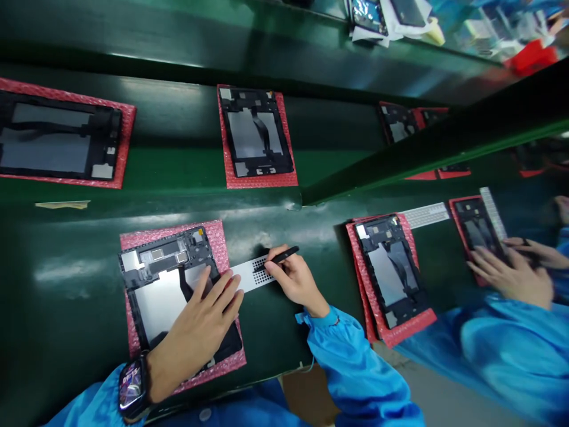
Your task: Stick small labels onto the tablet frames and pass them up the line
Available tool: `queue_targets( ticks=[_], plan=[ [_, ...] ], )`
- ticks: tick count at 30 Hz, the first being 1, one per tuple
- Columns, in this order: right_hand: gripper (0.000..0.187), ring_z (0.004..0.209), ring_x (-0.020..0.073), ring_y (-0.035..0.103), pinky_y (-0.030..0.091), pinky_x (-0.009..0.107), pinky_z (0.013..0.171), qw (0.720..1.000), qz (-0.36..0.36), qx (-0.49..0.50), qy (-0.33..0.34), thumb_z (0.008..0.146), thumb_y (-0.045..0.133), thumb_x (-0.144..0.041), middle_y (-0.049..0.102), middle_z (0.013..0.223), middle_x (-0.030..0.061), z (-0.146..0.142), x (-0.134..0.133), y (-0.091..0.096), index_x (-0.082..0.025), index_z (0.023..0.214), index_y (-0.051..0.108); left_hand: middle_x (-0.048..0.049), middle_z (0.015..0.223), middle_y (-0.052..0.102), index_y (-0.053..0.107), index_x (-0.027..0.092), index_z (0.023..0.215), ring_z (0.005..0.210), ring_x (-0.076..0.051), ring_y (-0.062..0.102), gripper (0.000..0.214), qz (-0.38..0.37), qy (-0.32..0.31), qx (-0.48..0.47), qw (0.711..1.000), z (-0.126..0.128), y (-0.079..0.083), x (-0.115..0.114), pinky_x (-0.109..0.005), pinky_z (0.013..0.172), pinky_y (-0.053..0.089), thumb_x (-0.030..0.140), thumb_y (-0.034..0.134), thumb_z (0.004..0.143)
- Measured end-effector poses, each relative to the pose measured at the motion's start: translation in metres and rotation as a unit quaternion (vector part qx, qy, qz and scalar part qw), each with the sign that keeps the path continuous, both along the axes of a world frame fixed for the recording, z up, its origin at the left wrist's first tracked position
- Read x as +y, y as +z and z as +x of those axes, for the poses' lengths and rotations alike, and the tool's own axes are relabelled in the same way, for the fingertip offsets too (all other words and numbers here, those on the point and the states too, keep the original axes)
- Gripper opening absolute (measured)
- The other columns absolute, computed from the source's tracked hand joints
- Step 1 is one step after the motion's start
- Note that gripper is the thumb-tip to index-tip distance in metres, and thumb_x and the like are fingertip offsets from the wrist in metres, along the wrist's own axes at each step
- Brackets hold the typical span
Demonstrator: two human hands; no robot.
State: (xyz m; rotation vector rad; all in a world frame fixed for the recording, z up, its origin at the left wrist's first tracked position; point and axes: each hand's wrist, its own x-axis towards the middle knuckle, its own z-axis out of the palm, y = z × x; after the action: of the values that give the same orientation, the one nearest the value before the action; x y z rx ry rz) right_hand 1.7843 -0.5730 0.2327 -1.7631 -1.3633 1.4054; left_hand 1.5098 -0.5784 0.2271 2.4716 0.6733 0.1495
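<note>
The right hand [291, 277] has its thumb and fingers closed around a slim black pen-shaped tool [287, 254], its tip over the black dots on a narrow white strip [243, 277]. The left hand [200, 323] is spread, palm down with fingers slightly apart, over a black-framed rectangular device housing with a silver panel [155, 302]; its fingertips are at the strip's left end, and it grasps nothing. On that wrist is a black square-faced watch [132, 385]. The housing rests on a pinkish-red bubble-wrap sheet [216, 244] close to the front edge of the dark green glossy surface [284, 332]. Farther right along that edge lies a similar black-and-silver housing on red wrap [386, 270], and beyond it a co-worker's hand [515, 276] rests over another. Toward the back edge, two more wrapped housings lie on a green ledge [178, 169], one left, one near the middle.
</note>
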Motion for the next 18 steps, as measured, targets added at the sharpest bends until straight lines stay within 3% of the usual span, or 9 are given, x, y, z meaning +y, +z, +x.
queue_targets(
  ticks=[4, 13, 18],
  plan=[
    [0.021, 0.070, 0.0150, 0.060, 0.048, 0.030, 0.063, 1.000, -0.006, 0.008, 0.002, 0.106, 0.065, -0.041, 0.063, 0.090, 0.0030, 0.002, 0.003, -0.001, -0.021, 0.099, 0.064, -0.0145, 0.159, 0.057, 0.066, 0.013, 0.143, 0.153, -0.036, 0.045, 0.047, 0.003, 0.006, 0.003, 1.000, 0.006, 0.001, 0.001, -0.065, 0.137, 0.003, 0.022, 0.056, 0.098],
    [0.030, 0.060, 0.0144, 0.061, 0.048, 0.028, 0.060, 0.988, -0.070, 0.107, -0.081, 0.102, 0.071, -0.049, 0.065, 0.068, -0.0024, 0.013, 0.009, 0.011, -0.022, 0.096, 0.061, -0.0142, 0.160, 0.057, 0.063, 0.013, 0.144, 0.156, -0.034, 0.043, 0.045, -0.024, 0.034, -0.031, 0.999, 0.016, -0.001, -0.003, -0.065, 0.137, 0.015, 0.022, 0.058, 0.100],
    [0.023, 0.065, 0.0138, 0.062, 0.048, 0.028, 0.061, 0.994, -0.019, 0.083, -0.067, 0.104, 0.069, -0.042, 0.064, 0.077, -0.0010, -0.005, 0.025, 0.021, -0.022, 0.096, 0.063, -0.0173, 0.157, 0.059, 0.062, 0.012, 0.140, 0.155, -0.032, 0.047, 0.040, -0.029, 0.136, -0.080, 0.987, 0.003, 0.004, 0.015, -0.061, 0.133, 0.031, 0.017, 0.065, 0.100]
  ],
)
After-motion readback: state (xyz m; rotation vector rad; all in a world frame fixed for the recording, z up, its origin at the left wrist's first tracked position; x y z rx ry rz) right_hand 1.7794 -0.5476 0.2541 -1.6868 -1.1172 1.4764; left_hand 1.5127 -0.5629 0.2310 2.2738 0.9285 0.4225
